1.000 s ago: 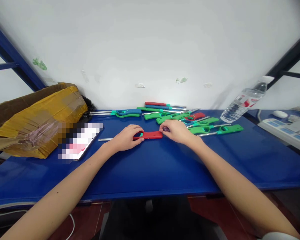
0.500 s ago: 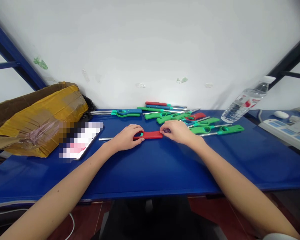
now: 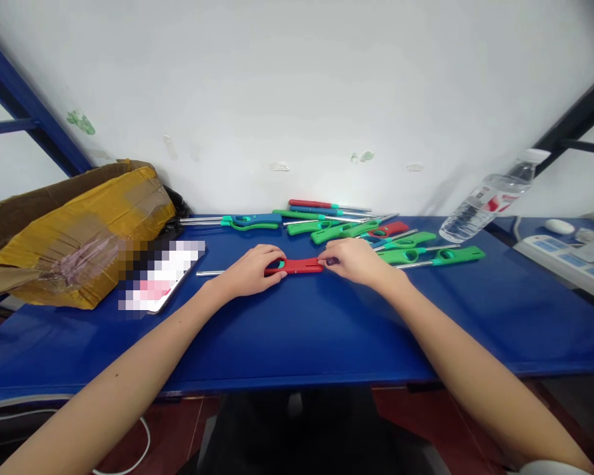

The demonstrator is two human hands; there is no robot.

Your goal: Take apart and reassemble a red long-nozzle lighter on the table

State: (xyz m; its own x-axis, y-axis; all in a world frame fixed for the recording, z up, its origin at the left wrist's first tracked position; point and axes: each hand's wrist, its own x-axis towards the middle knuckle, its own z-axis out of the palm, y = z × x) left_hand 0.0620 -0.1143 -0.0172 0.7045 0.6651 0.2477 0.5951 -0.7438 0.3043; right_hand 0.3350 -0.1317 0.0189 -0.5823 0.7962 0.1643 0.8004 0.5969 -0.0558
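Observation:
A red long-necked lighter (image 3: 301,266) lies flat on the blue table (image 3: 297,336), its metal tube pointing left. My left hand (image 3: 255,271) is closed round its trigger end, thumb in front and fingers behind. At the handle's right end, the fingers of my right hand (image 3: 349,259) are pinched round a small dark object (image 3: 332,261), mostly hidden by them. Behind my hands lie several green lighters (image 3: 344,231), a red one (image 3: 389,230) and, further back, another red one (image 3: 309,204).
Blue and green lighters (image 3: 252,221) lie near the wall. A taped cardboard box (image 3: 84,244) and a phone (image 3: 171,274) are at the left. On the right are a tilted water bottle (image 3: 490,198), a power strip (image 3: 564,254) and a white oval object (image 3: 559,227).
My right hand has shifted very slightly at the handle's end, and a little more of the dark object shows. My left hand keeps its hold on the red lighter.

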